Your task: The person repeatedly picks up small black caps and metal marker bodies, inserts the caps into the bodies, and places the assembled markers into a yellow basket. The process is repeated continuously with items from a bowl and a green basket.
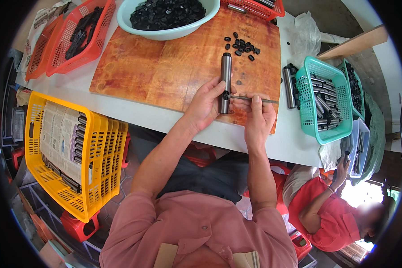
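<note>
Left hand (205, 105) grip closed around metal tube (226, 78), right hand (258, 117) pinching thin rod (254, 99).

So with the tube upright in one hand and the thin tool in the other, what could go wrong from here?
1. The left hand holds the metal tube upright near its lower end only; it could tip under the tool's sideways push.
2. The thin metal tool in the right hand could slip toward the left thumb.
3. A knock could scatter the loose black caps just beyond the tube.

White table (272, 145) with wooden board (165, 67), red and teal baskets (324, 100), perhaps plastic.
</note>
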Demonstrator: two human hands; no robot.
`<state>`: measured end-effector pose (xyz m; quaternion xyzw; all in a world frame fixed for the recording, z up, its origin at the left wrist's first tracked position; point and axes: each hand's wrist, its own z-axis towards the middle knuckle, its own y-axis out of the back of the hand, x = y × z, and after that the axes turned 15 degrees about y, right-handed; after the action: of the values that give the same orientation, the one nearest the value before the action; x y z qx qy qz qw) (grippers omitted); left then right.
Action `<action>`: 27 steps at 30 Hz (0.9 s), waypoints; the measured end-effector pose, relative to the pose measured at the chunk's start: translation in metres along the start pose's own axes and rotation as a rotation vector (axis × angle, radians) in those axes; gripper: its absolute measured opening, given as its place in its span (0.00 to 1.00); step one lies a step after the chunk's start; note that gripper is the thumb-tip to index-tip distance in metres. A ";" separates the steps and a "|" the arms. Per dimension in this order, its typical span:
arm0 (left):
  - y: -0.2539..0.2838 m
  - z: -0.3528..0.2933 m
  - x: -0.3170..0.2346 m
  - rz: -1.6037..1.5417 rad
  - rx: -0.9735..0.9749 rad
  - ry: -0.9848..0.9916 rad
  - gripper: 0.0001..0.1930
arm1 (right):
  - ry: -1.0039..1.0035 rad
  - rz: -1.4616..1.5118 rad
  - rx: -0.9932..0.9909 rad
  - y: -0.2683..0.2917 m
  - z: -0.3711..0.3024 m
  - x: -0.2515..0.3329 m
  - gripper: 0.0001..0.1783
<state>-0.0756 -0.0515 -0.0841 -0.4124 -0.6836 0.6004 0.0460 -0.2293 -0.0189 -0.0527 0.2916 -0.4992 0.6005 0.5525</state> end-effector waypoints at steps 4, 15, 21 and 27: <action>0.003 0.001 0.002 -0.026 0.018 -0.008 0.20 | 0.059 -0.018 -0.027 0.003 -0.002 0.005 0.14; -0.004 -0.001 0.000 -0.031 0.026 -0.031 0.13 | 0.332 -0.330 0.149 -0.008 -0.011 0.001 0.08; -0.002 0.000 0.002 -0.001 0.034 -0.042 0.13 | 0.329 -0.418 0.150 -0.012 -0.009 0.004 0.08; 0.003 0.003 0.005 0.013 -0.004 -0.047 0.19 | 0.198 -0.348 0.078 -0.014 -0.004 0.007 0.12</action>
<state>-0.0785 -0.0509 -0.0896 -0.4025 -0.6830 0.6090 0.0252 -0.2170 -0.0144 -0.0439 0.3340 -0.3608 0.5407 0.6826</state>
